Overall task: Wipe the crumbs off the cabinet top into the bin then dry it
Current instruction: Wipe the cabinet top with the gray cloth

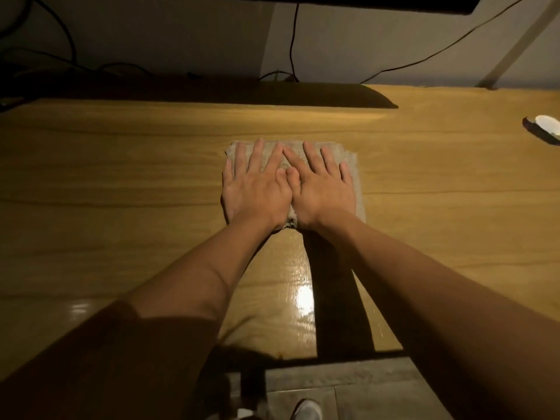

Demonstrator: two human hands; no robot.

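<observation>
A grey-beige cloth (351, 156) lies flat on the glossy wooden cabinet top (121, 177), near its middle. My left hand (257, 189) and my right hand (321, 189) press down on the cloth side by side, palms flat, fingers spread and pointing away from me, thumbs touching. The hands cover most of the cloth; only its far edge and right strip show. No crumbs and no bin are visible in this view.
A small dark and white object (544, 128) rests at the right edge of the top. Black cables (292, 40) hang down the wall behind. A dark slab's shadow (303, 95) runs along the back. Tiled floor (348, 389) and my shoe (306, 410) show below the front edge.
</observation>
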